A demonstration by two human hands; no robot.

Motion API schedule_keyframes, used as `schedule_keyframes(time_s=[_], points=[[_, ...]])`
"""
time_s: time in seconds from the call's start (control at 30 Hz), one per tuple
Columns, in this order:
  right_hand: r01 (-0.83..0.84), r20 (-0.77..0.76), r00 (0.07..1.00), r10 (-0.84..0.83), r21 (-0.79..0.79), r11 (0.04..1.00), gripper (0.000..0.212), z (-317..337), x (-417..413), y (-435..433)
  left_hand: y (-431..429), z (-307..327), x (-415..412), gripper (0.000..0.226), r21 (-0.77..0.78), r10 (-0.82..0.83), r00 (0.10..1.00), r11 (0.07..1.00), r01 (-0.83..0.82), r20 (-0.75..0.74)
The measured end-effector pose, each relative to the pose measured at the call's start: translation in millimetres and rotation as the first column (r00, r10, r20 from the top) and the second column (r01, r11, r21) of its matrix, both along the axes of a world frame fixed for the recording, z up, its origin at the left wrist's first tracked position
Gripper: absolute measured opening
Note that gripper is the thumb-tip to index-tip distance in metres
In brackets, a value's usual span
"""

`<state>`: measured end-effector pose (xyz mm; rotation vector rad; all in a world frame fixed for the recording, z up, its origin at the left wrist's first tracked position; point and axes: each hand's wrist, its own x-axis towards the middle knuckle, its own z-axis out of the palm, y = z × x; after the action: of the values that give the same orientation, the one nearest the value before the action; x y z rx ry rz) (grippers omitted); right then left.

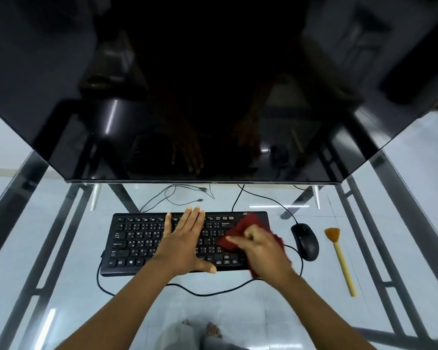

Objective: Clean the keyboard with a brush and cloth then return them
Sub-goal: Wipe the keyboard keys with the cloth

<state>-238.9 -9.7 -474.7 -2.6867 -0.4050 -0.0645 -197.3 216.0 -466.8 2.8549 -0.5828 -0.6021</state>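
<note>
On the glass counter (276, 311), just below the dark monitor (213, 97), the black keyboard (137, 238) lies flat with both hands on it. The left hand (185, 242) is spread wide and pressed palm-down across the middle keys, holding nothing, seemingly to steady the board. The right hand (261, 248) is closed around a dark red cloth (243, 227) and bears on the keyboard's right end; it is blurred, so the exact grip is hard to read, though it looks like a wiping stroke.

The brush (339, 256) lies by itself on the counter well to the right, beyond the mouse (305, 241), bristles pointing away from the person and untouched by either hand. That suggests the brushing part is done and the cloth stage is under way.

Left to do, by this view: finish wiping the remaining keys, probably the left half, then put the cloth and brush back where they belong; that place is not in view.
</note>
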Motion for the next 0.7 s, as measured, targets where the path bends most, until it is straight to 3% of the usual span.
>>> schedule_keyframes(time_s=[0.03, 0.1, 0.17, 0.27, 0.43, 0.57, 0.7], points=[[0.139, 0.018, 0.99, -0.14, 0.05, 0.989, 0.021, -3.6, 0.7, -11.8, -0.2, 0.4, -0.2, 0.141, 0.0, 0.0, 1.0, 1.0, 0.0, -0.003], [0.241, 0.041, 0.969, -0.245, 0.087, 0.967, 0.027, -7.2, -5.6, -8.1, -0.8, 1.2, 0.3, 0.141, 0.006, 0.001, 1.0, 1.0, -0.001, -0.003], [0.162, -0.014, 0.987, -0.161, 0.115, 0.98, 0.03, -4.7, -13.0, 25.9, -1.6, 1.3, 1.4, 0.142, 0.02, 0.001, 1.0, 1.0, -0.001, -0.006], [-0.007, -0.012, 1.0, 0.006, -0.006, 1.0, 0.036, 1.0, -17.8, 36.1, -2.0, 1.1, 0.6, 0.141, 0.015, 0.003, 1.0, 1.0, -0.002, -0.006], [0.106, 0.025, 0.994, -0.107, 0.038, 0.994, 0.031, 4.0, -28.3, -5.6, -3.2, 3.2, 1.0, 0.142, 0.034, 0.003, 1.0, 0.999, -0.003, -0.002], [-0.015, -0.016, 1.0, 0.015, -0.008, 1.0, 0.036, -0.3, -33.0, 31.6, -7.5, 1.9, 1.7, 0.144, 0.063, -0.006, 1.0, 0.998, 0.007, -0.02], [0.021, 0.018, 1.0, -0.021, -0.034, 0.999, 0.045, -2.5, -35.8, -18.5, -3.8, 3.0, 1.6, 0.142, 0.045, -0.014, 1.0, 0.999, 0.014, -0.013]])
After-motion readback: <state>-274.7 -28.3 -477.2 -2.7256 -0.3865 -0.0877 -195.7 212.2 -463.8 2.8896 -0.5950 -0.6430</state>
